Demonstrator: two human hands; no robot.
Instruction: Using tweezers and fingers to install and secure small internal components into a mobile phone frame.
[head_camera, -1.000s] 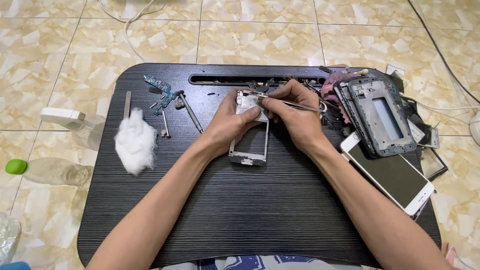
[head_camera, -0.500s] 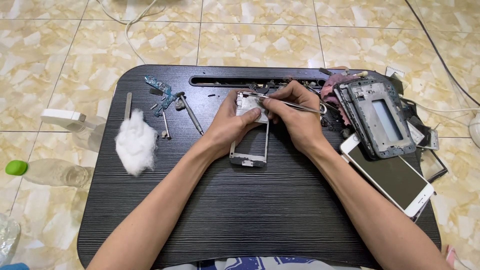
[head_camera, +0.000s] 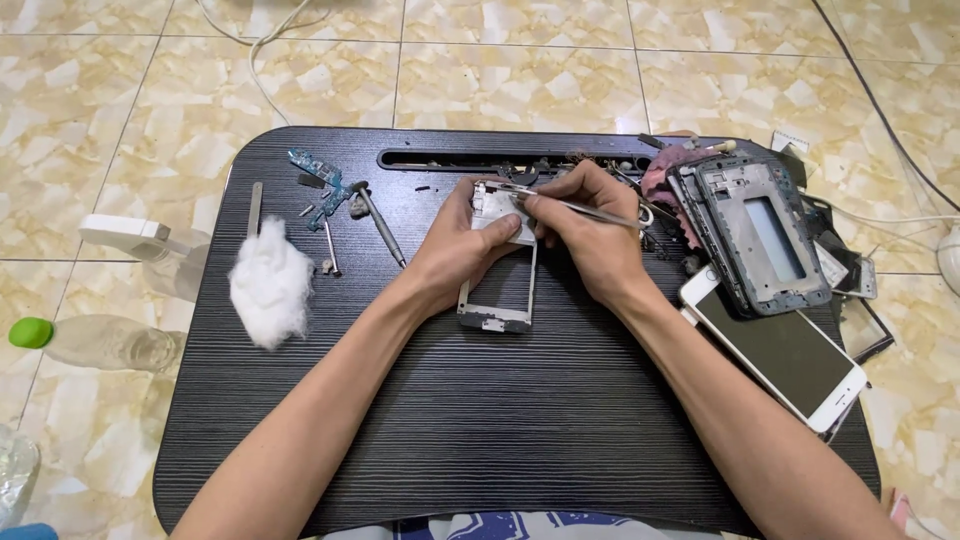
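Near the bench's (head_camera: 300, 440) far edge, the left hand (head_camera: 462, 245) clamps the phone frame (head_camera: 500, 290) steady while the right hand (head_camera: 590, 235) pinches tweezers (head_camera: 585, 207), tips probing its top.

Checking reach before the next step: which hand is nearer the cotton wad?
Left. The left hand holds the phone frame, just right of the cotton wad; the right hand, with tweezers, sits farther right.

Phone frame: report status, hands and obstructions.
Left hand grips phone frame on tray. Right hand holds tweezers at its top. Nothing obstructing.
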